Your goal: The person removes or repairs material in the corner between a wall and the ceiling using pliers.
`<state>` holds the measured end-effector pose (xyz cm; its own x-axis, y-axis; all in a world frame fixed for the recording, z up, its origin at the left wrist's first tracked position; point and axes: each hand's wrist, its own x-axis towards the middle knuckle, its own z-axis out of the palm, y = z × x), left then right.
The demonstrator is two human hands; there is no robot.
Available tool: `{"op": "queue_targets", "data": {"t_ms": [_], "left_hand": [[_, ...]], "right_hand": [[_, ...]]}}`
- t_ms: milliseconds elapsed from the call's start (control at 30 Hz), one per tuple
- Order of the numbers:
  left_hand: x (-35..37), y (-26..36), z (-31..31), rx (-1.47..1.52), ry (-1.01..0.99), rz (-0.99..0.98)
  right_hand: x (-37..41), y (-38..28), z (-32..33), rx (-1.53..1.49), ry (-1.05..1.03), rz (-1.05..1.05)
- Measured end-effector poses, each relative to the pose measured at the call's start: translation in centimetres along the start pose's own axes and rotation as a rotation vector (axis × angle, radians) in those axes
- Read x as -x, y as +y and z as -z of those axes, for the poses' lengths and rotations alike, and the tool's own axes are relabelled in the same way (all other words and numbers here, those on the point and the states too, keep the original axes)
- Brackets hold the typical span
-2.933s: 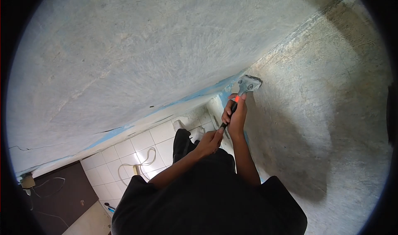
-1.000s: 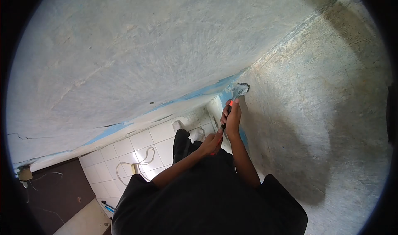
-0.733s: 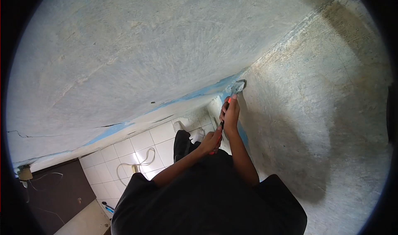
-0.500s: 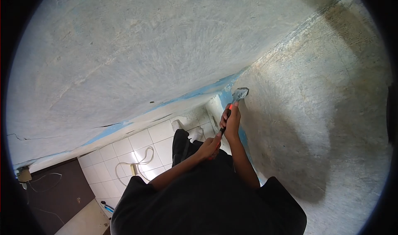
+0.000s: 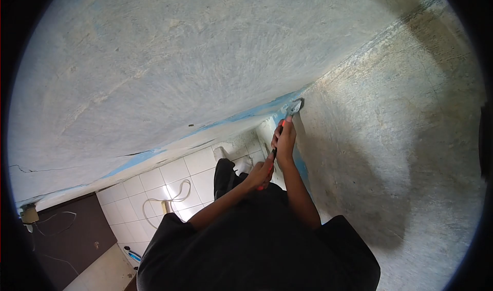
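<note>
**Scraper point(image 5: 293, 108) nudged up into the corner**

Blade sits slightly higher and further left than half a second ago, now right at the blue strip point(image 5: 246, 115). Both hands went up with it. About three seconds ago the blade was out on the right wall point(image 5: 395, 137) with its broad face showing. Now it looks narrow, close to edge-on.

Grip:
- right hand point(image 5: 285, 138) is the upper one. Fingers are wrapped fully round the handle just under the blade, and an orange bit of the handle shows at the fingertips.
- left hand point(image 5: 262, 171) is lower, closed round the butt end of the same handle, with a bit of red showing under the palm.
- no slack visible in either hand.

Scraper position: held overhead with both arms stretched up, tip touching the seam where the left wall point(image 5: 154, 60) meets the right wall. Can't tell how much of the blade edge is in contact.

Surroundings: both walls are bare grey with scrape marks. The person wears a black shirt point(image 5: 257, 250). Far below are a white tiled floor point(image 5: 172, 174) with a pale cable point(image 5: 181, 194) looped on it and a dark panel point(image 5: 72, 229) at the lower left.
</note>
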<state>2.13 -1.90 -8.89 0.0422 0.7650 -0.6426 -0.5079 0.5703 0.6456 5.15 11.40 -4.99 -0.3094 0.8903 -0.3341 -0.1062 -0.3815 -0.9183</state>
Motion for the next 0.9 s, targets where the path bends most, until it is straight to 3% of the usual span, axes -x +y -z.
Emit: {"op": "queue_targets", "data": {"t_ms": [133, 233, 633, 733, 900], "left_hand": [[1.3, -0.8, -0.5, -0.026, 0.01, -0.025], [1.2, -1.4, 0.1, -0.002, -0.063, 0.076], [-0.4, -2.3, 0.1, -0.088, 0.013, -0.027], [-2.1, -2.3, 1.1, 0.072, -0.05, 0.03], [-0.2, -2.8, 0.2, -0.016, -0.015, 0.028]], "right_hand": [[0.9, 0.9, 0.9, -0.016, 0.013, -0.031], [1.5, 0.8, 1.4, -0.012, 0.01, -0.052], [1.0, 2.3, 1.7, 0.035, 0.03, 0.01], [-0.9, 2.6, 0.5, 0.08, 0.034, 0.053], [0.5, 3.4, 2.0, 0.02, 0.031, -0.022]]}}
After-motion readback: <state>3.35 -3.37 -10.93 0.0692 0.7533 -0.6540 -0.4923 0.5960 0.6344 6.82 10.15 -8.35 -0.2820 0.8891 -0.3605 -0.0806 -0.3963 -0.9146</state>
